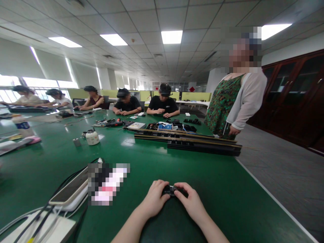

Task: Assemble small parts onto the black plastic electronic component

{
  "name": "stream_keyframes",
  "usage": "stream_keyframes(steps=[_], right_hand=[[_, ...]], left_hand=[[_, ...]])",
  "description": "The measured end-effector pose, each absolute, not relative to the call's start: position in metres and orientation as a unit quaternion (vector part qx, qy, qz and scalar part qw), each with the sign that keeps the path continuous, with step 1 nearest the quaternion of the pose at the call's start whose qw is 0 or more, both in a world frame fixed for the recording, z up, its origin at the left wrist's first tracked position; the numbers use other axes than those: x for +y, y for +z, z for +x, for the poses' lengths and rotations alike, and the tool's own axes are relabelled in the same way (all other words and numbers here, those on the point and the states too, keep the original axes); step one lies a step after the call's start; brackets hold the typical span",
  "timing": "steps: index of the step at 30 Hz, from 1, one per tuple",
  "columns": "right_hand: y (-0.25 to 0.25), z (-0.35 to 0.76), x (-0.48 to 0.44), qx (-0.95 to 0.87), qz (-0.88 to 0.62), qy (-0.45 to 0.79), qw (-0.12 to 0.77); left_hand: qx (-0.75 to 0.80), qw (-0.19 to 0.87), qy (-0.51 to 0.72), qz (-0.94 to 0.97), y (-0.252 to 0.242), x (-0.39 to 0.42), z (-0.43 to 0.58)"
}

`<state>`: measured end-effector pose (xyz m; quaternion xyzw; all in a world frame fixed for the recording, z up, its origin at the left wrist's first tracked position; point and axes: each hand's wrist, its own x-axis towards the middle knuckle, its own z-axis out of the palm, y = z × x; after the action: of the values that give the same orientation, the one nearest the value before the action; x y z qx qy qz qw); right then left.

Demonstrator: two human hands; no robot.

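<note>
A small black part (168, 191) with a light strip along its top lies between my two hands, low over the green table (141, 168). My left hand (157, 197) is closed around its left end, thumb in front and fingers behind. At the other end my right hand (188, 198) pinches it between thumb and fingertips. The fingers cover much of the part, and its exact kind cannot be made out.
Long black rails (202, 145) with thin brass-coloured rods lie across the table ahead. A phone (72, 185) with cables rests at left, near a white jar (92, 137). Tools (111, 123) lie farther back. One person (227, 101) stands at right; several others sit around the table.
</note>
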<state>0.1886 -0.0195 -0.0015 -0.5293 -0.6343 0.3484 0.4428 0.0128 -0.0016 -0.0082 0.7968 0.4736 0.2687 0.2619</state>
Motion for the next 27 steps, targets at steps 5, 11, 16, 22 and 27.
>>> stream_keyframes(steps=[5, 11, 16, 22, 27], right_hand=[[-0.0010, 0.1877, -0.0206, -0.645, -0.522, 0.346, 0.438], [-0.0043, 0.1879, -0.0205, -0.658, -0.521, 0.327, 0.433], [-0.0039, 0.1870, -0.0217, -0.672, -0.524, 0.314, 0.420], [-0.0026, 0.1850, -0.0230, -0.683, -0.529, 0.300, 0.404], [-0.0033, 0.1847, -0.0231, -0.688, -0.537, 0.301, 0.384]], left_hand=[[0.477, 0.264, 0.264, 0.796, -0.0061, -0.0025, 0.0132], [0.481, 0.268, 0.258, 0.794, -0.0047, -0.0023, 0.0137], [0.479, 0.267, 0.258, 0.796, -0.0041, -0.0028, 0.0141], [0.477, 0.266, 0.262, 0.796, -0.0048, -0.0028, 0.0139], [0.476, 0.263, 0.263, 0.797, -0.0061, -0.0026, 0.0133]])
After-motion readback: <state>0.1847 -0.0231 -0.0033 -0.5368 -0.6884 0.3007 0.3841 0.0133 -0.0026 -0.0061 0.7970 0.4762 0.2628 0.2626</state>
